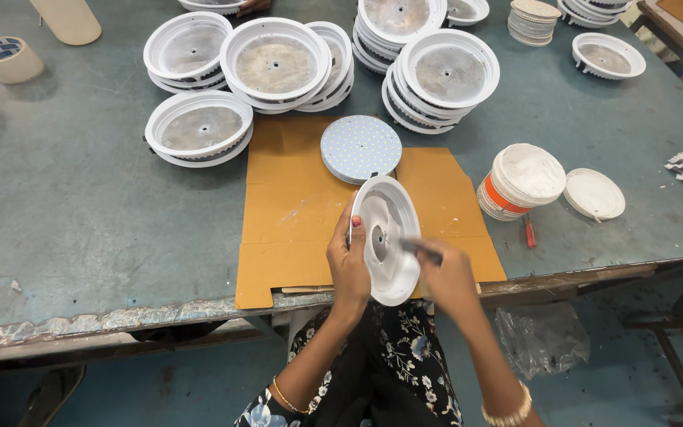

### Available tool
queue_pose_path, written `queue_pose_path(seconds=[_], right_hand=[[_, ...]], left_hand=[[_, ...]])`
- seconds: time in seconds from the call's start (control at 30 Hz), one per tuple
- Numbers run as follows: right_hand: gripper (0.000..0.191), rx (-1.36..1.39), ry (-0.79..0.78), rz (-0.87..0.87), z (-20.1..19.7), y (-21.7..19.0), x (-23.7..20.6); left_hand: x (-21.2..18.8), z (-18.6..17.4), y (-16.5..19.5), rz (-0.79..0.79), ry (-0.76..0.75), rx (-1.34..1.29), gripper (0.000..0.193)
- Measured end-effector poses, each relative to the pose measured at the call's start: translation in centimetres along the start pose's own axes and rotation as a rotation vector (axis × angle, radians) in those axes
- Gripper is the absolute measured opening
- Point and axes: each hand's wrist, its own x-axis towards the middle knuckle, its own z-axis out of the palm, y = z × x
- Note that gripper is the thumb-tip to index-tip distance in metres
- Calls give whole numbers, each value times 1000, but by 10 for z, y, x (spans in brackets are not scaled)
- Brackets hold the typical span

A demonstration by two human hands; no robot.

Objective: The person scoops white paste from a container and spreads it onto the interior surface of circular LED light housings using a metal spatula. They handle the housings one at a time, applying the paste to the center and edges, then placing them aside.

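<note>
Round white plastic lamp housing (387,237) tilted on edge at the near edge of the green worktable (81,205).
Left hand (348,265) clasped around its rim; right hand (448,277) pinching a small dark brush (422,251) against the inside, over brown cardboard sheet (294,213).

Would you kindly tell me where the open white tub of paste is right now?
In the head view the tub stands on the green table, right of the cardboard sheet, with its loose white lid beside it on the right.
</note>
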Motion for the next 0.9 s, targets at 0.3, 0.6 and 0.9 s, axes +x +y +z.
queue_pose_path(seconds=[0.3, 0.6, 0.9], right_hand=[[27, -311, 293, -181, 54, -2, 22], [26, -136, 299, 15, 26, 7, 13], [27, -41, 199, -15, 24, -14, 62]], left_hand=[[-7, -2, -1, 42, -12, 31, 56], [-17, -5, 7, 44, -13, 21, 57], [-32, -2, 6, 73, -33, 18, 58]])
